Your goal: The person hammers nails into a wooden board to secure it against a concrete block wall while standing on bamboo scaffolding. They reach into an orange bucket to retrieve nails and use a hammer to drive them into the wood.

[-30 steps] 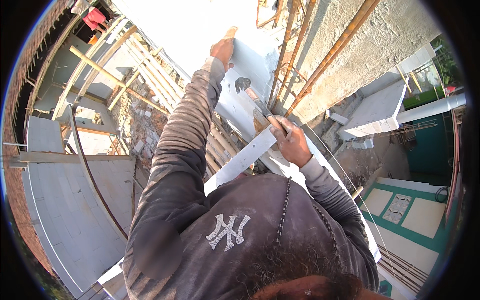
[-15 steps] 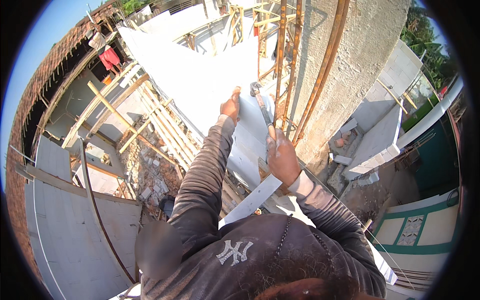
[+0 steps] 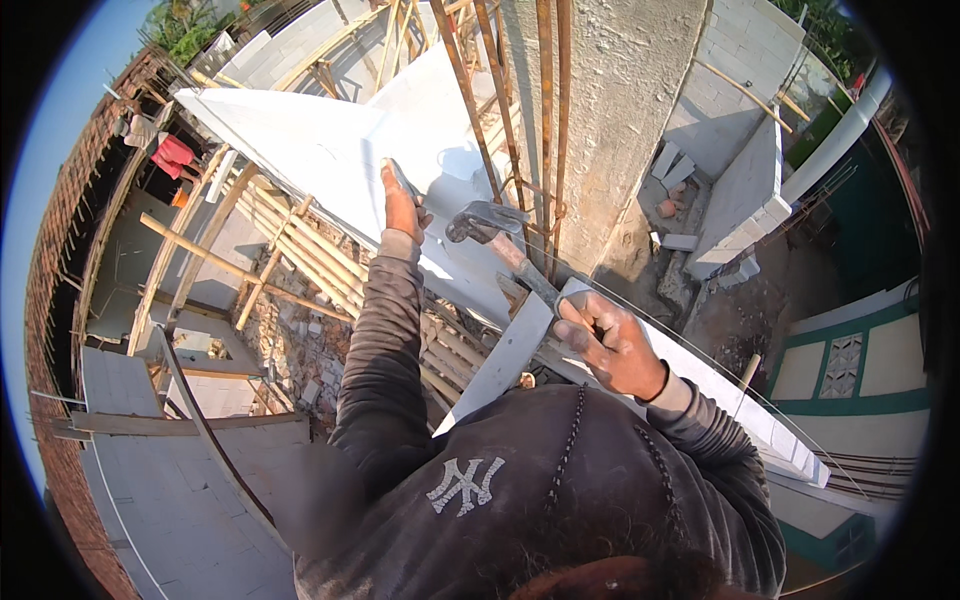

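My right hand (image 3: 612, 345) is curled around the grip end of a claw hammer (image 3: 515, 258). The hammer's dark metal head (image 3: 485, 220) points up and left, close to the upright rusty steel bars. Farther left, my left hand (image 3: 403, 215) is raised at the sunlit white block wall (image 3: 290, 125), thumb up. Its fingers are curled, and a thin grey piece shows beside the thumb; what it is I cannot make out. Below the hammer, a pale flat strip (image 3: 500, 368) slants between my forearms.
Rusty steel bars (image 3: 510, 110) rise beside a rough concrete column (image 3: 620, 110). A taut string (image 3: 700, 375) runs along a white block wall top (image 3: 735, 415) at right. Bamboo poles (image 3: 310, 250) and rubble (image 3: 300, 350) lie lower left. Another person (image 3: 165, 150) stands far left.
My right hand has come back toward my body and turned, with the hammer head lower and now sideways. My left hand has shifted left in the picture. The view has turned to the right.
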Demonstrator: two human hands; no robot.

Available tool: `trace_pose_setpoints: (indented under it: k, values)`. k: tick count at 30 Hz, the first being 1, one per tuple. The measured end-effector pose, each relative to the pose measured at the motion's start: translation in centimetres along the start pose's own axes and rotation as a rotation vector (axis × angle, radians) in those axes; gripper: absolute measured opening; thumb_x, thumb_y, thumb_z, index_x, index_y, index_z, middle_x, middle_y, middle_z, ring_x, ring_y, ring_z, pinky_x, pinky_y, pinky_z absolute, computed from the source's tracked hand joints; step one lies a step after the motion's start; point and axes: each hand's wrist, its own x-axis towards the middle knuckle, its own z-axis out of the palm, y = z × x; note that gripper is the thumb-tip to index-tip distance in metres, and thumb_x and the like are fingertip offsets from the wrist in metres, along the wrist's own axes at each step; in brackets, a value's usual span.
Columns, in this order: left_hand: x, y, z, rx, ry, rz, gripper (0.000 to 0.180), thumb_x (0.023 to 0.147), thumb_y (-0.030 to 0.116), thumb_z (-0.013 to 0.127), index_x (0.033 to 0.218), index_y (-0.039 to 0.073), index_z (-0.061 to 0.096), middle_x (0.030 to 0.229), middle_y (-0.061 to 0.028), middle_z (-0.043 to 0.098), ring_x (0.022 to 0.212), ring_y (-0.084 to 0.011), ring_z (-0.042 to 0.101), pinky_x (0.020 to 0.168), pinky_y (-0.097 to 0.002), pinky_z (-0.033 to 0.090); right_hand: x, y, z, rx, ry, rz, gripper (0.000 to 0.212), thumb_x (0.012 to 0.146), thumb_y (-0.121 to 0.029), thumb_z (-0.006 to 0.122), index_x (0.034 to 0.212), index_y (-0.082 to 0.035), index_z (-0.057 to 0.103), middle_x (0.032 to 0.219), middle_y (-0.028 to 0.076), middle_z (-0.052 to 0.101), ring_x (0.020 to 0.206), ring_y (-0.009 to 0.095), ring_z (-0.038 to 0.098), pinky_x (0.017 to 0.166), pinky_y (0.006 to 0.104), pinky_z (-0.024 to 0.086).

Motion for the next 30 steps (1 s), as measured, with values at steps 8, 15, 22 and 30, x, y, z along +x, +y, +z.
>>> trace_pose_setpoints:
  k: [8, 15, 22, 30]
  values:
    - [-4.8, -15.1, -8.7, 0.028, -0.067, -0.157, 0.025, 0.106, 0.023, 0.047, 0.117, 0.007, 0.062, 0.083, 0.0001, 0.055, 0.062, -0.0119, 0.046, 0.063, -0.0292, 0.045, -10.9, -1.6, -7.8, 0.182, 0.226, 0.324, 0.019, 0.098, -0.016, 0.069, 0.091, -0.003, 0.057, 0.077, -0.001, 0.046, 0.072, 0.010, 0.042, 0.065, 0.0286, 0.035]
    - [-16.6, -18.1, -4.4, 0.446, -0.523, -0.162, 0.035, 0.112, 0.032, 0.044, 0.117, 0.004, 0.064, 0.079, 0.0024, 0.053, 0.066, -0.0056, 0.043, 0.062, -0.0249, 0.041, -16.4, -0.7, -12.6, -0.090, 0.594, 0.503, 0.025, 0.099, -0.023, 0.069, 0.095, -0.001, 0.059, 0.078, 0.000, 0.045, 0.073, 0.011, 0.041, 0.064, 0.0299, 0.035]
    - [-19.7, -19.8, 0.4, 0.481, -0.811, -0.395, 0.034, 0.111, 0.028, 0.038, 0.112, 0.003, 0.060, 0.081, -0.0005, 0.050, 0.070, -0.0091, 0.043, 0.068, -0.0257, 0.041, -18.3, 2.2, -16.1, -0.006, 0.562, 0.604, 0.025, 0.099, -0.025, 0.069, 0.096, -0.001, 0.059, 0.078, -0.001, 0.048, 0.069, 0.010, 0.043, 0.062, 0.0272, 0.035]
    - [-21.0, -24.8, 13.1, 0.631, -0.968, -0.092, 0.037, 0.111, 0.029, 0.048, 0.121, -0.002, 0.064, 0.090, -0.0025, 0.060, 0.076, -0.0072, 0.052, 0.072, -0.0230, 0.045, -16.9, 4.6, -22.7, 0.191, 0.609, 0.668, 0.030, 0.096, -0.026, 0.073, 0.107, 0.000, 0.064, 0.075, -0.001, 0.055, 0.045, 0.002, 0.042, 0.040, 0.0187, 0.033]
